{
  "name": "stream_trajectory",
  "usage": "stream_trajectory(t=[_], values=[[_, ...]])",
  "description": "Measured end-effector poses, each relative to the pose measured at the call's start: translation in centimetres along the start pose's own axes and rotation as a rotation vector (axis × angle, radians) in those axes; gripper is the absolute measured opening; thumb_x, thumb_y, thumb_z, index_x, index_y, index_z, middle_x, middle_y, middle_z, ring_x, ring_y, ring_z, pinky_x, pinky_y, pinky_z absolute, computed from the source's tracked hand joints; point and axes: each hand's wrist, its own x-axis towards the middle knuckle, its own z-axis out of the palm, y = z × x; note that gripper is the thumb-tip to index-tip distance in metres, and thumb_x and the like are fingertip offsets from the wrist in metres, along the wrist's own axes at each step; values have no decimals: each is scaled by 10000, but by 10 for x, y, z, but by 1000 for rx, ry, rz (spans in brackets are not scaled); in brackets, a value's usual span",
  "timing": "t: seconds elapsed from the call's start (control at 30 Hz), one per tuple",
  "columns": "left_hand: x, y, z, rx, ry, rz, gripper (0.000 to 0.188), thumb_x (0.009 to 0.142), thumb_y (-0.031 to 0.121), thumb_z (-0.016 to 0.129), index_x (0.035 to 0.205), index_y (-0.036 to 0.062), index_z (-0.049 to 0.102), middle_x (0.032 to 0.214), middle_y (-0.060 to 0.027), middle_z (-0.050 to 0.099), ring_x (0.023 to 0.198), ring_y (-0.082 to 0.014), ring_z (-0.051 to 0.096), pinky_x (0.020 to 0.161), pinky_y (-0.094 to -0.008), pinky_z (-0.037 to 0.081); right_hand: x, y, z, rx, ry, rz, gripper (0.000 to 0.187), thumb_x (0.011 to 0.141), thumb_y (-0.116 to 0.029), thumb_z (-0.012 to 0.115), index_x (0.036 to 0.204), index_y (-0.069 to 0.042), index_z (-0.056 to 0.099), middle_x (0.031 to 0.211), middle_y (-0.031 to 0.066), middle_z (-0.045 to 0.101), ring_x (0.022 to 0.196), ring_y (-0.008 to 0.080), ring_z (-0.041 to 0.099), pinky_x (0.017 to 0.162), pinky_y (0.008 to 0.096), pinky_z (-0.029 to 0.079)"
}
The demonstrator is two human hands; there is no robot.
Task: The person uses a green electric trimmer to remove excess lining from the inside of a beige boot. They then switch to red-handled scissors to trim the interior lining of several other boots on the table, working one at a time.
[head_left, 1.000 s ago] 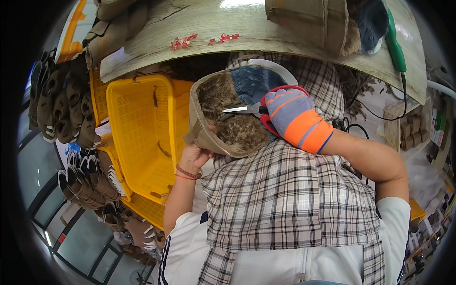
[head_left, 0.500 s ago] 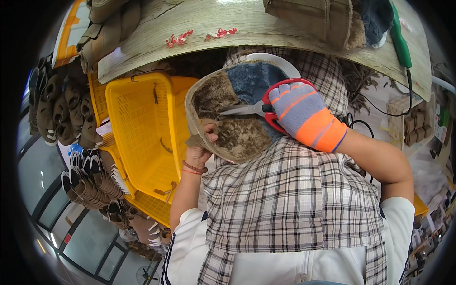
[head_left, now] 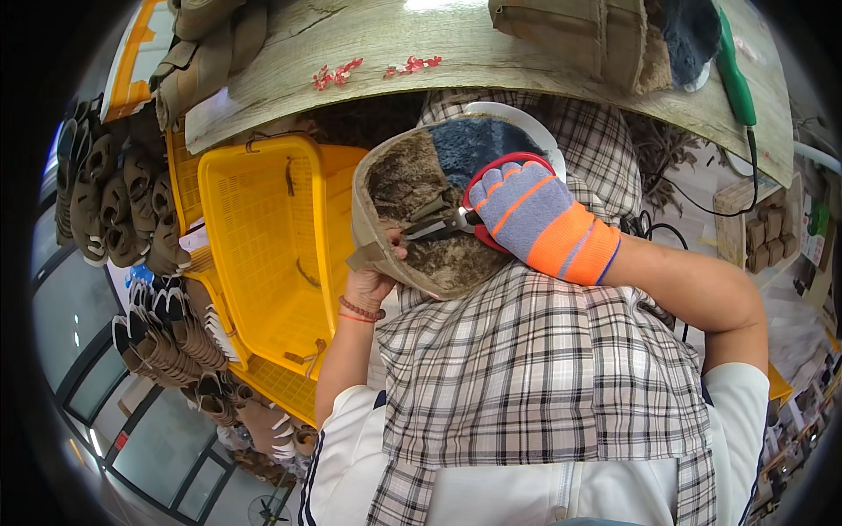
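A fleece-lined fabric piece [head_left: 373,219], with a tan outer rim and brown and blue plush inside, rests over my lap. My left hand [head_left: 375,279] pinches its near-left rim, fingers curled over onto the lining. In a grey and orange striped glove, my right hand [head_left: 539,217] grips red-handled scissors [head_left: 443,223]. Their blades reach inside the piece, slightly apart, with the tips close to my left fingertips. A narrow tan strip shows beside the blades; whether it lies between them I cannot tell.
Yellow plastic baskets [head_left: 254,237] stand at my left, beside hanging shoe uppers [head_left: 110,197]. A wooden table [head_left: 368,39] ahead carries red scraps [head_left: 338,74], tan fabric pieces [head_left: 561,35] and a green-handled corded tool [head_left: 735,74]. At right is a box of brown bundles [head_left: 770,232].
The scissors have tilted and their blades have parted, moving nearer my left fingertips. My right hand has shifted slightly left. A narrow tan strip now shows beside the blades.
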Motion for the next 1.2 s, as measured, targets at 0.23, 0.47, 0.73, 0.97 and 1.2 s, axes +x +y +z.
stream_trajectory(t=[0.23,0.47,0.73,0.97,1.2], values=[[-1,-2,3,17,-11,84,438,686,12,732,1086,27,555,951,-76,618,814,-190,610,742,-318,549,-1,1,-2,82,25,-12,257,785,-321,573,838,-69,583,747,84,565,680,230,559,567,332,424],[-1,0,4,-29,-92,83,506,698,64,732,1150,30,507,982,-86,615,809,-204,617,737,-336,549,-10,17,-17,201,47,86,244,716,-285,644,837,-75,618,770,100,626,719,237,612,626,334,469],[-10,4,14,-44,-77,61,367,762,20,662,1111,25,550,1050,-54,598,906,-166,592,780,-328,512,-32,14,-31,958,40,500,553,678,-432,756,1014,-27,589,888,94,664,795,214,643,709,299,504],[-14,53,96,347,-411,310,467,836,182,614,1248,43,443,1152,-91,551,1020,-203,558,869,-342,473,-10,-39,-68,1384,346,258,459,766,-259,712,1079,16,518,849,163,640,771,230,641,698,300,501],[-4,70,201,457,-673,546,295,896,157,529,1138,-12,547,1036,-79,608,894,-143,589,822,-260,460,-55,-9,-119,882,846,329,220,770,-23,622,972,-27,537,709,65,553,613,130,549,549,279,454]])
